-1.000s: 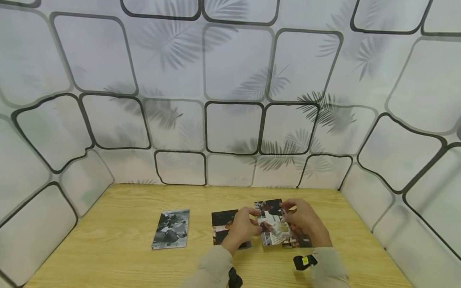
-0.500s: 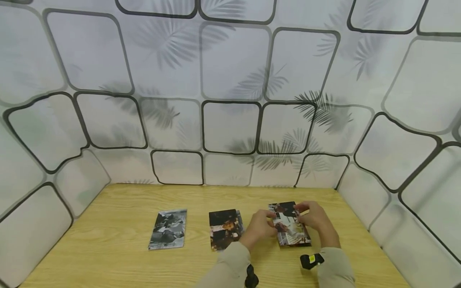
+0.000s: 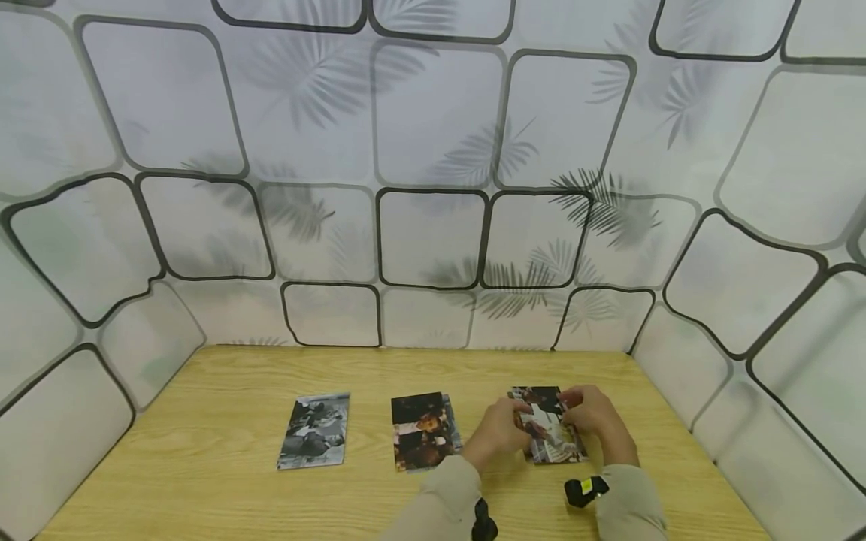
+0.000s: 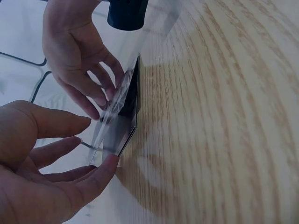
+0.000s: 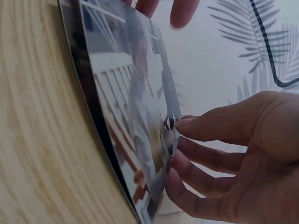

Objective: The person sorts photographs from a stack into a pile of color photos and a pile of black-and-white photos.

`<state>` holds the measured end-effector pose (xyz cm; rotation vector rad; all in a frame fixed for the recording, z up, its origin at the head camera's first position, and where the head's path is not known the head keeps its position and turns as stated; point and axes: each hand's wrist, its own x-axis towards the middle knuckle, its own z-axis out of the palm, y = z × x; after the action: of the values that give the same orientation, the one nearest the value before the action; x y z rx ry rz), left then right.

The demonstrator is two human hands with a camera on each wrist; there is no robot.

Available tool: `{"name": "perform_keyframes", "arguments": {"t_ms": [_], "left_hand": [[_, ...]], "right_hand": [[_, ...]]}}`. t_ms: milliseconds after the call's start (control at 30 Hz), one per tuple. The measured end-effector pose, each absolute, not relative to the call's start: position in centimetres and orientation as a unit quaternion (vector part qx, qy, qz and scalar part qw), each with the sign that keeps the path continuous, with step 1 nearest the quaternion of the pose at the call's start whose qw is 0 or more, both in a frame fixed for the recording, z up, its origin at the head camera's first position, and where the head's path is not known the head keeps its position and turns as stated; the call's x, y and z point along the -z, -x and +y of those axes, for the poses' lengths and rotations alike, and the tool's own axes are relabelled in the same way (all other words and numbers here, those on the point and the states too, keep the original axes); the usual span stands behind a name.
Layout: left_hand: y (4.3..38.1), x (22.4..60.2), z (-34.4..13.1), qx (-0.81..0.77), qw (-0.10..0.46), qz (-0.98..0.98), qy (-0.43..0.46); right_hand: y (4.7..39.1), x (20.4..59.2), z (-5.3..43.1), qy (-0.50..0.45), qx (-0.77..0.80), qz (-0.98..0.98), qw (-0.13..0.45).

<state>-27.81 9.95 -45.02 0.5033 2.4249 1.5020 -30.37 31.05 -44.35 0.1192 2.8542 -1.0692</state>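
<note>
In the head view a small pile of photographs lies on the right of the table, a colour print on top. My left hand is at its left edge. In the left wrist view, fingertips of that hand touch the edge of the photographs, while the thumb stands apart from them. My right hand is at the opposite edge. The right wrist view shows its thumb and curled fingers pinching the edge of the top photograph, which is bowed above a dark-edged print.
A second pile of colour photographs lies left of my left hand, its lower prints fanned out to the right. Farther left is a black-and-white photograph. Patterned cloth encloses the wooden table at the back and sides.
Both hands have moved right with the colour photograph, away from the middle pile and onto the right one. In the last half second it has shifted slightly toward me.
</note>
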Motion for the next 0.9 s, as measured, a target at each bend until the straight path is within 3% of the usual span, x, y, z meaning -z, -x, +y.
{"name": "perform_keyframes", "arguments": {"t_ms": [567,900], "left_hand": [[28.0,45.3,10.5,-0.515,0.125,0.832,-0.165],[28.0,45.5,9.0,-0.515,0.109,0.834,-0.166]], "right_hand": [[30.5,44.5,30.9,-0.061,0.366,0.927,0.062],[30.3,43.6,30.6,-0.038,0.372,0.927,0.039]]}}
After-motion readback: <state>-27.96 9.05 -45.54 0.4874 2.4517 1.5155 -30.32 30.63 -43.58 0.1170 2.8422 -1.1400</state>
